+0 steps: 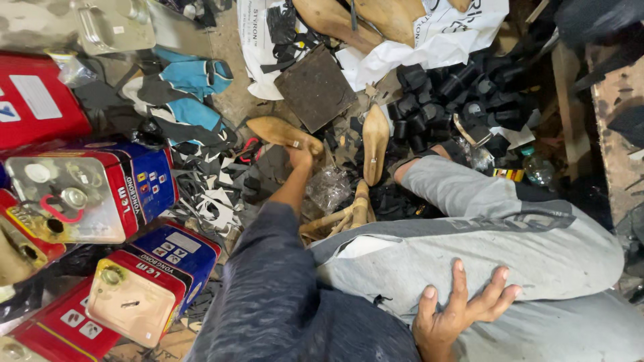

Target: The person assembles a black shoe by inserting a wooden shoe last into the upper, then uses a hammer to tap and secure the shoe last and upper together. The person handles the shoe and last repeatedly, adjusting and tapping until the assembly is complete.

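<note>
Reaching forward, left hand (300, 155) grips heel end of tan wooden shoe last (282, 133), fingers seemingly closed round it. Right hand (463, 310) rests open, fingers spread, on grey trouser leg (469, 248). Last lies on littered workshop floor (231, 100) among black leather scraps (463, 94), red-blue adhesive tins (94, 194), more lasts (374, 141).

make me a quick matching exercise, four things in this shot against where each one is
Things:
1. left hand
2. right hand
3. tan wooden shoe last
4. square dark brown board

Places:
a. resting flat on the grey trouser leg
b. lying at the edge of the white plastic bag
c. reaching a wooden shoe last lying on the floor
d. beside the heap of black pieces

Pairs: 1-c, 2-a, 3-d, 4-b
</note>
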Demonstrator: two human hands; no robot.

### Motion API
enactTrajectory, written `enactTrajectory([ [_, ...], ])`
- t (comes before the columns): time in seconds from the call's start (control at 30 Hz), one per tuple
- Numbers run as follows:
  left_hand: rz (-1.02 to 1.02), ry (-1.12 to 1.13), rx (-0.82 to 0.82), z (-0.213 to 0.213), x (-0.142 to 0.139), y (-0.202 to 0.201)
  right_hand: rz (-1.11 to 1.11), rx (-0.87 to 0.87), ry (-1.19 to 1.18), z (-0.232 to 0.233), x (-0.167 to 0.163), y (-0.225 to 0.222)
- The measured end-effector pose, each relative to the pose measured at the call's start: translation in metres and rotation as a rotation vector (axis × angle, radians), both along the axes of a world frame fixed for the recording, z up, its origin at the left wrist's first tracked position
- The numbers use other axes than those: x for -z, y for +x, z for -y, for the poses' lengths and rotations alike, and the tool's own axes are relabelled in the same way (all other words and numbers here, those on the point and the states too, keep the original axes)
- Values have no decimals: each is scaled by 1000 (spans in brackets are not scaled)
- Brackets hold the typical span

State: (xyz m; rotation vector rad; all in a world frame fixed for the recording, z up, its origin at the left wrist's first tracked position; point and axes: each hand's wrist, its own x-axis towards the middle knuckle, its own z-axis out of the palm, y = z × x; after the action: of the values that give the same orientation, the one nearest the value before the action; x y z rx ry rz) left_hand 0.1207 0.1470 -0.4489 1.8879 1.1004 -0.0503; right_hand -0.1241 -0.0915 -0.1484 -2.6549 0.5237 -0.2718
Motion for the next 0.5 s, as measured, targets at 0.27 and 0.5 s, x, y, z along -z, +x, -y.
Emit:
enactTrajectory([
  [0.27,0,-696,294,28,-80,-30,63,98,-14,5,-72,8],
  [0.5,348,-548,1241,87,-274,-98,226,3,512,17,-135,16],
])
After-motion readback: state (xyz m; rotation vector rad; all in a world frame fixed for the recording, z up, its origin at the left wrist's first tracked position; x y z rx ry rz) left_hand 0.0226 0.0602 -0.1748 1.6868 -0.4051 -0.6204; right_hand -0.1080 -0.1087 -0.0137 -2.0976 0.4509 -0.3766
